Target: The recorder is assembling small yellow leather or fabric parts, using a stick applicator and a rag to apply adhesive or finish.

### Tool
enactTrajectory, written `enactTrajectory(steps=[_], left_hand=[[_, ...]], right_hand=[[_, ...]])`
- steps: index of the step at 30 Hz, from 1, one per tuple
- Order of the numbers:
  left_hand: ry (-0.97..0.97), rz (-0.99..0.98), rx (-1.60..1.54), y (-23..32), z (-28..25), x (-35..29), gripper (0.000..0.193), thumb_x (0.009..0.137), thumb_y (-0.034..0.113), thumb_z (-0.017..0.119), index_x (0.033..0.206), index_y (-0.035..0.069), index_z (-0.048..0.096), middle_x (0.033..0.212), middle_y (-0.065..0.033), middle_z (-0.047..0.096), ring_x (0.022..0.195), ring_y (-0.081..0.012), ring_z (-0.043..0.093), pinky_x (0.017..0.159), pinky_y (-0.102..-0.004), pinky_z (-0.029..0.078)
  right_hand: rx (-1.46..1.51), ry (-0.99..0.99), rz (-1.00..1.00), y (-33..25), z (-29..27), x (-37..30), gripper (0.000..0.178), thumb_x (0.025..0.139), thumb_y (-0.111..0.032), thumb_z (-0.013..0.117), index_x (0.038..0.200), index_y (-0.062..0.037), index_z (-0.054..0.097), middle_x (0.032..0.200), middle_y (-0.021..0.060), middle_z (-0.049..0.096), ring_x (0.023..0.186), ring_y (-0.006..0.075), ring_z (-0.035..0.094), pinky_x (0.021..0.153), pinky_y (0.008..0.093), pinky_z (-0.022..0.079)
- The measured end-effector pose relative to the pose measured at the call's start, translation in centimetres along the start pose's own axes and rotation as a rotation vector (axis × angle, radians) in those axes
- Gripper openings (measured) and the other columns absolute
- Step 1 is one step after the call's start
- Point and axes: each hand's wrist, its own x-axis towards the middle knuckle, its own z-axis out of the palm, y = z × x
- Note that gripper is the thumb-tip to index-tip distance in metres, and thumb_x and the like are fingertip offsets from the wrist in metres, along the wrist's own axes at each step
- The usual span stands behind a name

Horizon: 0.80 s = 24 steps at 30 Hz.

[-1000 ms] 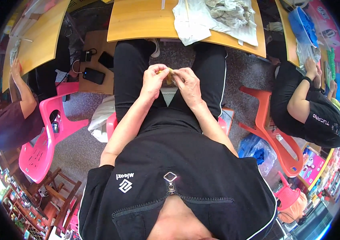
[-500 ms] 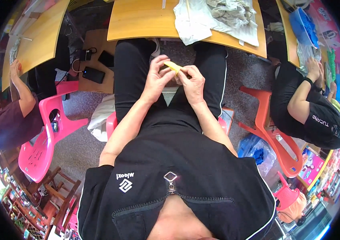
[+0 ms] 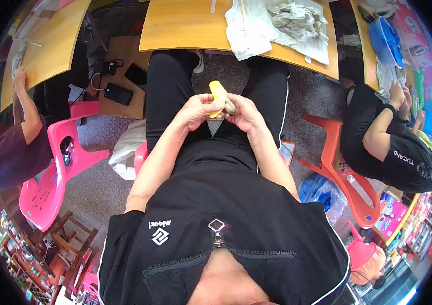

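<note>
Over my lap, both hands are closed around a small yellow piece (image 3: 218, 93), rounded at its far end, whose kind I cannot make out. My left hand (image 3: 197, 111) pinches its near part between thumb and fingers. Against its right side, my right hand (image 3: 245, 113) grips a small crumpled greyish-white piece (image 3: 230, 107), perhaps cloth. The near end of the yellow piece is partly hidden by my fingers. Beyond my knees, a white cloth (image 3: 246, 33) hangs over the edge of the wooden table (image 3: 185, 30), with a crumpled greyish heap (image 3: 297, 21) on it.
People sit at tables on both sides, on a pink chair (image 3: 58, 168) and an orange chair (image 3: 335, 162). A blue basin (image 3: 383, 38) stands on the right table. At left, a dark phone (image 3: 119, 94) lies on a brown board (image 3: 124, 109). A clear bag with blue contents (image 3: 323, 193) rests on the floor.
My hands have come down nearer my body. The yellow piece has turned from slanting to nearly upright, and the greyish-white piece now shows at my right fingers.
</note>
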Motion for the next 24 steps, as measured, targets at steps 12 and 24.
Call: enactTrajectory(steps=[12,24], left_hand=[[0.034,0.184,0.554,-0.5,-0.7,0.0,0.038,0.069,0.005,0.076,0.102,-0.002,0.059,0.080,-0.0058,0.065,0.073,-0.0134,0.062,0.068,-0.0257,0.050],[0.141,0.218,0.023,-1.3,-1.5,1.0,0.032,0.098,0.027,0.043,0.107,-0.001,0.055,0.095,-0.0095,0.061,0.086,-0.0165,0.060,0.080,-0.0281,0.048]], right_hand=[[-0.424,0.126,-0.518,2.6,1.5,0.5,0.017,0.081,-0.005,0.063,0.097,-0.0003,0.062,0.086,0.0017,0.062,0.072,0.0084,0.057,0.065,0.0219,0.047],[-0.816,-0.017,-0.600,2.8,1.9,0.1,0.028,0.088,-0.017,0.058,0.112,-0.0033,0.062,0.105,0.0052,0.051,0.101,0.0146,0.050,0.084,0.0263,0.043]])
